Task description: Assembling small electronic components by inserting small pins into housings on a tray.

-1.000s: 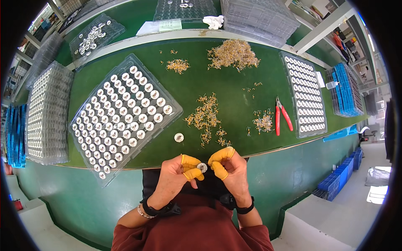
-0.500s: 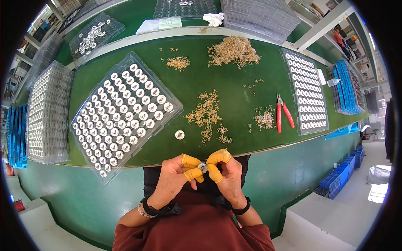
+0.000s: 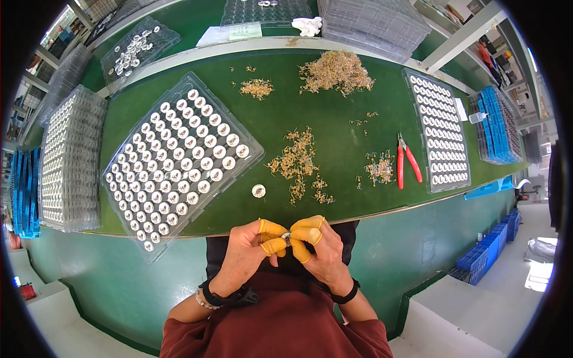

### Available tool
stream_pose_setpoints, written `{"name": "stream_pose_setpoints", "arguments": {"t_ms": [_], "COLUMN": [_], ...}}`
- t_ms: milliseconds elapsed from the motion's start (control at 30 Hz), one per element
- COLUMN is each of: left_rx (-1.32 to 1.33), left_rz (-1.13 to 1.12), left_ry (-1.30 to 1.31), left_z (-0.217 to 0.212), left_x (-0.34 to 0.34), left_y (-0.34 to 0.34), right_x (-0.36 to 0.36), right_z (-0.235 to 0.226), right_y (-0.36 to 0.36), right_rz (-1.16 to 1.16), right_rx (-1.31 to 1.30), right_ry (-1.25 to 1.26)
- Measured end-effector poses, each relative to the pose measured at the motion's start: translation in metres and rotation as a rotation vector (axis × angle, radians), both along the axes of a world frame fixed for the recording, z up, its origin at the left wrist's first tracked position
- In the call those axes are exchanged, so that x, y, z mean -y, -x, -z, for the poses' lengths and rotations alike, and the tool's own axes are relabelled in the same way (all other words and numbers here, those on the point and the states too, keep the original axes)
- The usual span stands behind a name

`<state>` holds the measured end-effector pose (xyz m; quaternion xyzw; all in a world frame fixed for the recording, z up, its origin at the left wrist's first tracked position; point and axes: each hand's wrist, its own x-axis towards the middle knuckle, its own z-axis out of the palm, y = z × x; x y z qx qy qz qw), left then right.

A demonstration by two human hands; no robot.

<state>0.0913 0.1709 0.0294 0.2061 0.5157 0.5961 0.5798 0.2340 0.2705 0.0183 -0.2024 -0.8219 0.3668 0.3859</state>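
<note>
Left hand (image 3: 250,253) and right hand (image 3: 319,250) together near chest — yellow-capped fingertips (image 3: 273,246) pinched, touching; wrists bent inward.

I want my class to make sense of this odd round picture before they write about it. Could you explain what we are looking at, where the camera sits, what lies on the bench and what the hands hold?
The camera is worn on a person's head and looks down, so its wide lens bends the green workbench into a curve. The left hand and right hand, with yellow finger covers, meet at the bench edge and pinch a small round silvery part between them. On the bench lie a clear tray of similar round parts, one loose round part, piles of small brass-coloured pieces, red-handled pliers and a second narrow tray.
</note>
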Motion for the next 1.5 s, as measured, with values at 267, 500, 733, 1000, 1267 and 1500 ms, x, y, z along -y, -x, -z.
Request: {"name": "stream_pose_setpoints", "arguments": {"t_ms": [267,500,733,1000,1267,1500], "left_rx": [-0.112,-0.195,-0.892,0.013,-0.07,-0.038], "left_rz": [0.039,0.08,0.086,-0.087,-0.147,-0.123], "left_ry": [0.0,-0.02,-0.324,-0.065,-0.064,-0.06], "left_z": [0.0,-0.001,0.003,0.016,0.008,0.008], "left_x": [0.003,0.003,-0.001,0.006,-0.001,-0.001], "left_y": [0.002,0.007,0.008,-0.005,0.002,-0.001], "right_x": [-0.006,-0.01,-0.004,0.011,-0.041,-0.048], "right_z": [-0.007,-0.013,-0.006,0.008,-0.003,0.0], "right_y": [-0.006,-0.005,-0.002,0.004,0.016,0.024], "right_rz": [-0.145,-0.191,-0.161,0.019,0.311,0.288], "right_rx": [0.069,0.097,0.061,0.011,0.3,0.46], "right_ry": [0.166,0.301,0.438,0.491,-0.185,-0.289]}}
